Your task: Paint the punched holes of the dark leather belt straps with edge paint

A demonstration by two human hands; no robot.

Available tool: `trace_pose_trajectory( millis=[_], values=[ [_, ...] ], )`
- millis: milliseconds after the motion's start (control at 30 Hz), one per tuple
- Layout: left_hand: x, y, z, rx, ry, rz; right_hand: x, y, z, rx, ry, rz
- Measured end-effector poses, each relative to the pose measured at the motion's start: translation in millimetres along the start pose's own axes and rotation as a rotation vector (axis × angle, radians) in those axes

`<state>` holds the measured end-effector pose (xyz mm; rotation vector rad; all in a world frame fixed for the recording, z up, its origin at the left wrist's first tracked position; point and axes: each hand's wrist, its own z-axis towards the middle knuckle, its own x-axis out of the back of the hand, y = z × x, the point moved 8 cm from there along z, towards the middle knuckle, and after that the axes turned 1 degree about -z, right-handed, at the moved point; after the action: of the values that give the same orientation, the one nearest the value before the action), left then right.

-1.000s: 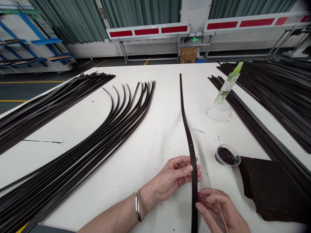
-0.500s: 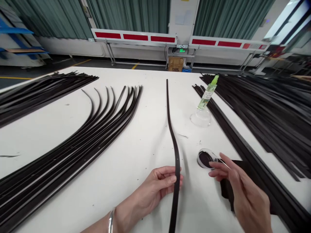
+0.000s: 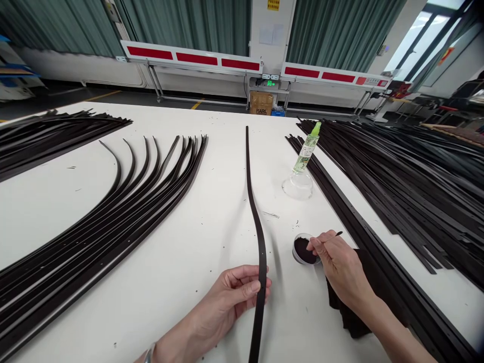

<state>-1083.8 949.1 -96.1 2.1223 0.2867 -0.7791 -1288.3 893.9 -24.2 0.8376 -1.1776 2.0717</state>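
My left hand [image 3: 238, 293] pinches a long black strip [image 3: 262, 247] between thumb and fingers, its near part raised off the table. The strip's far end stretches forward across the white surface. My right hand [image 3: 340, 269] is closed on a thin cotton swab [image 3: 339, 233] with a dark tip pointing up and right; its other end is hidden by my fingers. Those fingers are at the right side of a small clear round dish [image 3: 294, 255] holding dark material. A black cloth [image 3: 353, 322] lies beneath and beside my right wrist.
Several curved black strips [image 3: 124, 242] lie at left, with another pile [image 3: 68, 131] behind. More black strips [image 3: 389, 166] cover the right side. A green-capped spray bottle [image 3: 307, 151] stands tilted in a clear round holder [image 3: 298, 186]. Small dark scraps dot the white table [image 3: 181, 302].
My right hand has gone from loosely spread fingers to a closed grip on the swab, over the dish's edge. My left hand keeps its hold on the strip. The camera view has shifted.
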Motion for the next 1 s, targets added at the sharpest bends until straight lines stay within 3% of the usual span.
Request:
trace_pose_trajectory(
  millis=[267, 400, 533, 600, 667, 767, 900, 1000],
  values=[
    [0.1, -1, 2, 0.001, -0.013, -0.008, -4, 1, 1, 0.037, 0.006, -0.008],
    [1.4, -1, 1, -0.002, -0.004, 0.004, 4, 0, -1, 0.007, 0.033, 0.017],
    [1.4, -1, 1, -0.009, -0.011, -0.002, 22, -5, -8, -0.186, 0.108, 0.163],
    [0.0, -1, 1, -0.016, -0.023, -0.023, 23, -8, -14, -0.313, 0.117, 0.311],
    [-1.5, -2, 1, -0.026, -0.033, -0.055, 19, -19, -20, -0.344, 0.108, 0.41],
    [-4.1, -2, 0, -0.046, -0.061, -0.103, 9, -44, -24, -0.204, 0.068, 0.442],
    [-5.1, -2, 0, -0.055, -0.085, -0.132, -5, -81, -30, 0.15, 0.009, 0.473],
    [-5.7, -1, 0, -0.06, -0.097, -0.119, -11, -93, -31, 0.272, -0.011, 0.452]
  ],
)
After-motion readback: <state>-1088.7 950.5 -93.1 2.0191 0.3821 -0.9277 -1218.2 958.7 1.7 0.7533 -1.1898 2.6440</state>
